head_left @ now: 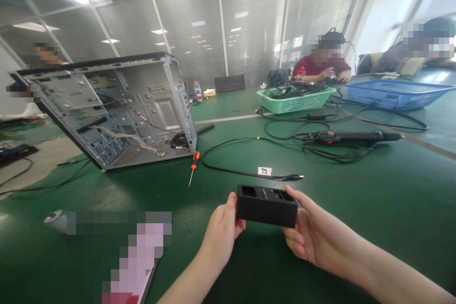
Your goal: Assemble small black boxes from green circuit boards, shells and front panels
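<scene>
Between my two hands is a black rectangular box with a square opening and small white markings on its upper face. My left hand grips its left end, fingers closed round the edge. At the right end my right hand holds it with the thumb on top and fingers underneath. Beyond the box, a small white label marked 28 lies by a black cable. An orange and black screwdriver rests on the green table near the open computer case.
On the green table, a black power screwdriver lies among looped cables. Behind it are a green basket of cables and a blue basket. A bottle stands further back. Two people sit at the far right; a pixelated item lies front left.
</scene>
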### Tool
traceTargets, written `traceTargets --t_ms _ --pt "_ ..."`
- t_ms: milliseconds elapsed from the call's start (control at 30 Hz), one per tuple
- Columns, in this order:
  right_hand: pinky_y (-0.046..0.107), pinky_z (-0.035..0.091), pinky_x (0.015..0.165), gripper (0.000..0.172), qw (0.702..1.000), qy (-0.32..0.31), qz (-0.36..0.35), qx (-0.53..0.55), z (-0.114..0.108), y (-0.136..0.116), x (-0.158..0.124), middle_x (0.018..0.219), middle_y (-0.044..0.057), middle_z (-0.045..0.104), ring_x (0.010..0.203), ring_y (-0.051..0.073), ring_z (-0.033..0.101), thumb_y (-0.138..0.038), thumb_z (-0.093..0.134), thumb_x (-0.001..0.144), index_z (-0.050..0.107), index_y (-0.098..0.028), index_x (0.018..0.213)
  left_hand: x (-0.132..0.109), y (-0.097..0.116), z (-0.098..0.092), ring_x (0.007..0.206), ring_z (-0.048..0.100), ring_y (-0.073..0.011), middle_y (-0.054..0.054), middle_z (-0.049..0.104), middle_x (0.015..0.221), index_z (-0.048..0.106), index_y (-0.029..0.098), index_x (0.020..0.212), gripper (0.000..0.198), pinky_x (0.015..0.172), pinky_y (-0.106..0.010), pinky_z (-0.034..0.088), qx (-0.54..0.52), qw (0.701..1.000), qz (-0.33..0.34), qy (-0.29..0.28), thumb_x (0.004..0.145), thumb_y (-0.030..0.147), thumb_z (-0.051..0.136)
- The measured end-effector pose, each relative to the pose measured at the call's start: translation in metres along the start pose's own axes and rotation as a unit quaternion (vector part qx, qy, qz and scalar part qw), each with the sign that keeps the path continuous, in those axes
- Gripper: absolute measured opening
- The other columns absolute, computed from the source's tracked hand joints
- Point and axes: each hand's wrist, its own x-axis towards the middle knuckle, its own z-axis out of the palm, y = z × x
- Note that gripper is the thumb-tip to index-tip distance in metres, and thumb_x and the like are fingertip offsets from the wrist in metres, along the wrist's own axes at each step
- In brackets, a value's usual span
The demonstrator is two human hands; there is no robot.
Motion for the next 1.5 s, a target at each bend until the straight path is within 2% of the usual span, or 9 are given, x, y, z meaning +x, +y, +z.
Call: traceTargets --t_ms 267,533,700,900,1100,1267,1333,1400,1500 --pt "0.017 0.032 0.045 0.053 0.999 -0.021 0.014 -0.046 0.000 0.000 -0.003 0.048 0.001 0.045 0.044 0.012 0.049 -0.062 0.031 0.092 0.038 -0.016 0.066 0.001 -0.002 -0.002 0.046 0.036 -0.0130 0.005 0.032 0.043 0.038 0.022 0.052 0.061 0.056 -0.027 0.033 0.010 0.998 0.059 -0.008 0.086 0.067 0.015" --pt "0.018 0.040 0.055 0.053 0.965 -0.055 -0.162 -0.197 -0.014 0.000 0.004 0.084 0.003 0.053 0.068 0.013 0.055 -0.053 0.062 0.076 0.044 -0.019 0.112 0.004 -0.001 -0.003 0.052 0.044 -0.0136 0.005 0.043 0.054 0.057 0.017 0.083 0.035 0.055 -0.025 0.036 -0.048 0.996 0.066 0.018 0.087 0.045 0.036" --pt "0.022 0.043 0.057 0.069 0.926 0.009 -0.265 -0.269 -0.011 0.000 0.000 0.101 0.005 0.049 0.073 0.013 0.053 -0.032 0.057 0.068 0.031 -0.025 0.132 0.007 -0.004 -0.001 0.062 0.053 -0.0143 0.000 0.059 0.075 0.058 0.018 0.110 0.036 0.062 -0.027 0.042 -0.077 0.993 0.078 0.039 0.086 0.038 0.042" --pt "0.039 0.045 0.091 0.055 0.774 0.102 -0.407 -0.474 -0.019 0.005 0.005 0.114 0.008 0.045 0.100 0.020 0.052 -0.027 0.048 0.073 0.032 -0.023 0.126 0.004 -0.004 0.000 0.089 0.059 -0.0195 -0.008 0.064 0.105 0.058 0.018 0.116 0.037 0.078 -0.030 0.046 -0.084 0.993 0.081 0.014 0.081 0.029 0.052" --pt "0.040 0.051 0.082 0.030 0.463 0.181 -0.591 -0.636 -0.021 0.010 0.006 0.120 0.014 0.037 0.113 0.025 0.044 -0.009 0.038 0.076 0.036 -0.020 0.103 -0.001 0.001 0.002 0.109 0.056 -0.0211 -0.007 0.051 0.131 0.057 0.020 0.092 0.024 0.093 -0.034 0.042 -0.101 0.986 0.135 -0.020 0.073 0.008 0.049" --pt "0.040 0.053 0.074 0.023 0.274 0.195 -0.649 -0.682 -0.015 0.005 0.001 0.117 0.018 0.037 0.109 0.027 0.044 -0.003 0.033 0.082 0.038 -0.018 0.098 -0.005 0.003 0.006 0.109 0.056 -0.0196 -0.008 0.051 0.126 0.042 0.022 0.094 0.029 0.094 -0.033 0.041 -0.167 0.978 0.112 -0.051 0.071 0.008 0.051" --pt "0.044 0.051 0.078 0.022 0.236 0.199 -0.662 -0.683 -0.014 0.003 0.000 0.116 0.017 0.038 0.112 0.029 0.041 -0.002 0.034 0.083 0.039 -0.017 0.098 -0.007 0.003 0.006 0.104 0.057 -0.0187 -0.006 0.053 0.120 0.039 0.024 0.096 0.033 0.088 -0.030 0.043 -0.160 0.979 0.122 -0.047 0.070 0.008 0.052" --pt "0.047 0.048 0.083 0.018 0.232 0.203 -0.660 -0.684 -0.014 0.002 0.000 0.115 0.017 0.040 0.113 0.030 0.039 -0.004 0.037 0.084 0.039 -0.017 0.097 -0.009 0.004 0.005 0.099 0.057 -0.0178 -0.005 0.053 0.113 0.039 0.024 0.098 0.035 0.085 -0.029 0.044 -0.127 0.982 0.134 -0.035 0.069 0.008 0.052" --pt "0.047 0.045 0.085 0.017 0.298 0.195 -0.629 -0.691 -0.017 0.002 0.002 0.112 0.014 0.046 0.110 0.030 0.040 -0.011 0.045 0.083 0.039 -0.017 0.098 -0.012 0.008 0.002 0.098 0.055 -0.0187 -0.005 0.053 0.112 0.041 0.023 0.106 0.040 0.086 -0.030 0.043 -0.082 0.985 0.153 -0.016 0.070 0.012 0.054"
